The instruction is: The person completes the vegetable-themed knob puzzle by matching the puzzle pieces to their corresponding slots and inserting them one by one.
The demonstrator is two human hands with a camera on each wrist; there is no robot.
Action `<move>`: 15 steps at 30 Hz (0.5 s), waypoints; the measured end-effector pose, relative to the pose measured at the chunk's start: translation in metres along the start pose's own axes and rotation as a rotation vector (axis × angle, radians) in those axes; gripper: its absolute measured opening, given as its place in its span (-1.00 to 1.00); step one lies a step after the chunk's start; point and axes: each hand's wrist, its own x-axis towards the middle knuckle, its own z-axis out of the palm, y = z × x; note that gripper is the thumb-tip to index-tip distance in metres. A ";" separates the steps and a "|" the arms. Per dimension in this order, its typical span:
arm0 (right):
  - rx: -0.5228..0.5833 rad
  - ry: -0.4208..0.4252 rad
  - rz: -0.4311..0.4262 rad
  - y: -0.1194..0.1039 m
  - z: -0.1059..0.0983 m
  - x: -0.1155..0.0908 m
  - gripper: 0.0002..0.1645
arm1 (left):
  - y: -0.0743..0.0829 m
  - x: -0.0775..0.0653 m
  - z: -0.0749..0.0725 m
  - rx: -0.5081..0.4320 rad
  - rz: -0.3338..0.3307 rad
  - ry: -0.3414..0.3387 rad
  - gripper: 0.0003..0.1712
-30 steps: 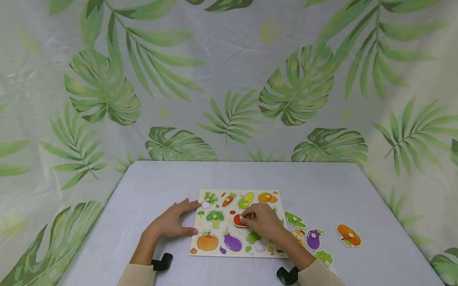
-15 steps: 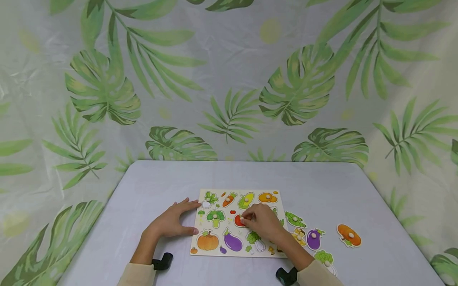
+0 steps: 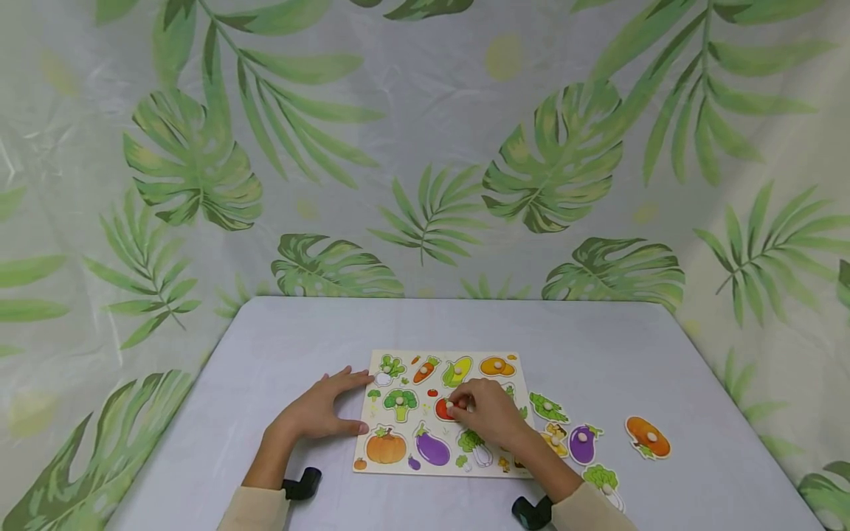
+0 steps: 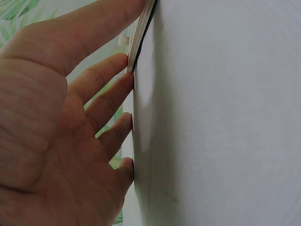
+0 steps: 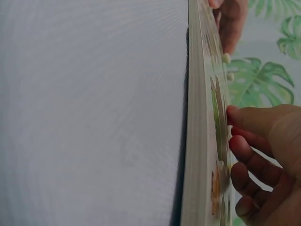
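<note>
We find the right hand (image 3: 490,409) pinching the tomato (image 3: 441,408) on the board (image 3: 392,470); the left hand (image 3: 323,407), fingers extended, touches the board's left edge (to steady it, we judge).

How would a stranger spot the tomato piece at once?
On the white table lies a cream vegetable puzzle board. Near its middle, pinched by the right hand, is the tomato piece, partly hidden. It's red, unlike the green broccoli to its left, and bigger than the tiny tomato printed at its upper left.
</note>
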 end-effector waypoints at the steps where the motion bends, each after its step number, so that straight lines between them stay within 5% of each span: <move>1: 0.004 0.000 0.002 0.000 0.000 0.000 -0.90 | 0.000 0.000 0.000 -0.001 0.001 -0.001 -0.02; 15: 0.052 0.031 0.086 0.003 -0.012 -0.007 -0.80 | 0.000 0.000 0.000 -0.007 -0.015 -0.001 -0.01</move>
